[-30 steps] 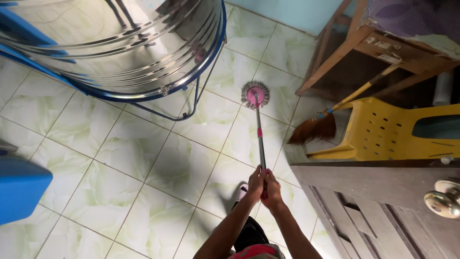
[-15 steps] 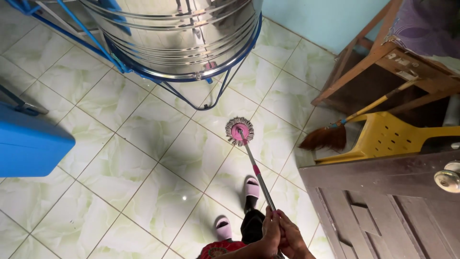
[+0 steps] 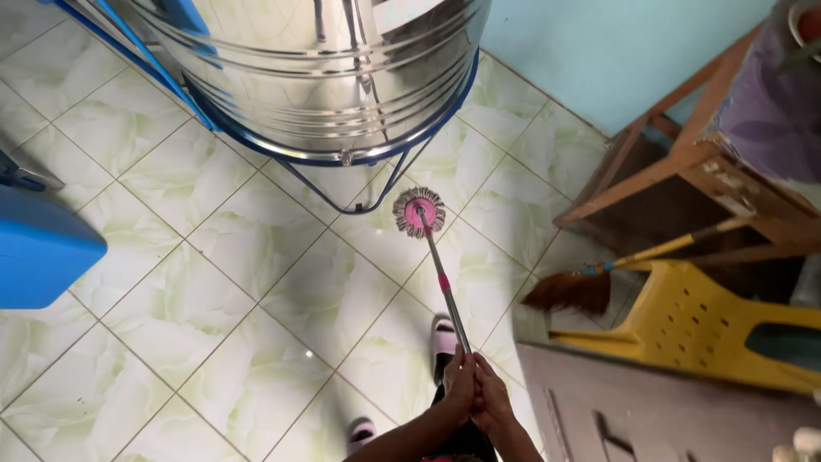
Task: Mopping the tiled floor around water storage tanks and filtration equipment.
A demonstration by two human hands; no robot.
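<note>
Both hands — left hand (image 3: 459, 387) and right hand (image 3: 493, 399) — are closed in a firm grip on the mop handle (image 3: 447, 295), side by side at its upper end. The mop head (image 3: 418, 211) rests flat on the pale green tiled floor (image 3: 214, 248), just beside the blue frame (image 3: 376, 175) under a steel tank (image 3: 325, 68). To the right: a broom (image 3: 599, 282), a yellow plastic stool (image 3: 710, 321), a wooden rack (image 3: 684, 162) against the light blue wall (image 3: 616, 43). A blue box (image 3: 38, 248) stands at left.
</note>
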